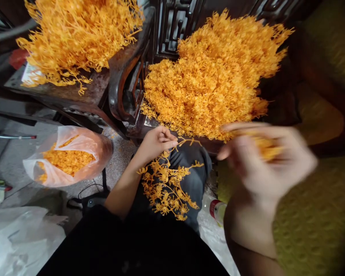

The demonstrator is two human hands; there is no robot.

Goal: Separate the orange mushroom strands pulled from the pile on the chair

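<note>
My left hand (158, 142) pinches the thin stem of an orange plastic flower spray (172, 184), which hangs over my knee. At the right, my right hand (264, 157) is blurred, its fingers curled around small orange pieces (266, 147). Just beyond both hands, a large pile of orange flower sprays (215, 80) rests on a dark carved wooden chair (122, 82). A second orange heap (83, 34) lies on another wooden seat at the upper left.
A translucent plastic bag (83, 157) holding orange pieces stands on the floor at the left. White plastic sheeting (23, 241) lies at the lower left. A bottle with a red label (217, 211) is beside my leg, and a textured olive cover (316, 218) is at the right.
</note>
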